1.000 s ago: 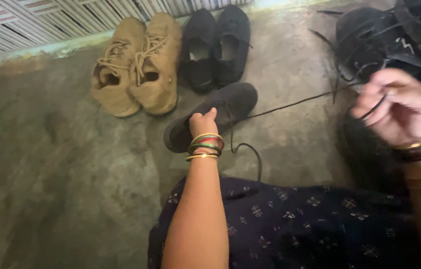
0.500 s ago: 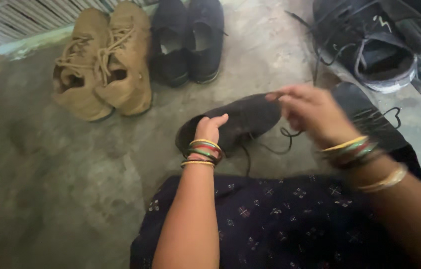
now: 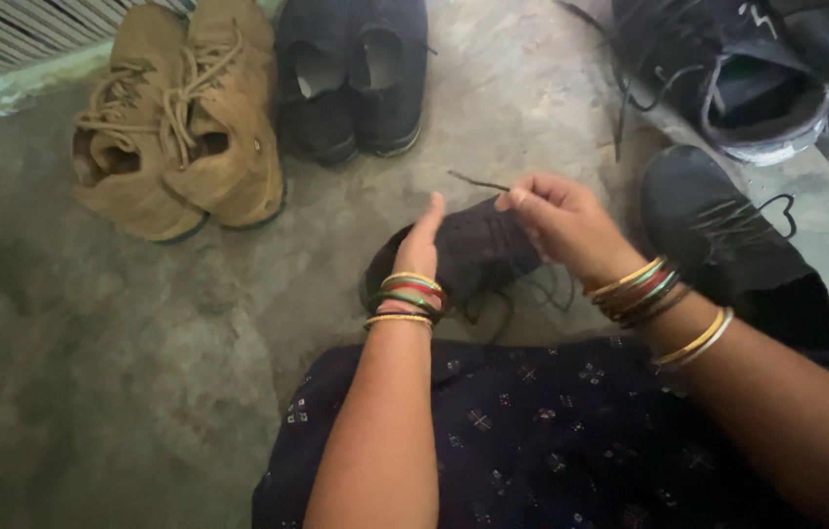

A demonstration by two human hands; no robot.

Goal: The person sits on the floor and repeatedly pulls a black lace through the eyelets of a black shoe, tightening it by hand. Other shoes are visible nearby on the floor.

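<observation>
- Rough concrete floor [image 3: 121,392]; tan boots [image 3: 179,127] well apart.
- My left hand [image 3: 421,245] grips the black shoe [image 3: 473,250], resting before my lap.
- My right hand [image 3: 557,220] pinches the lace tip [image 3: 478,182].
- I'd steady the shoe and keep the lace taut.

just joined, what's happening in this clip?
A person seated on a concrete floor steadies a black shoe with the left hand. The right hand pinches the end of its black lace above the shoe. A tan pair of shoes and a dark slip-on pair sit ahead, with more black shoes to the right.
</observation>
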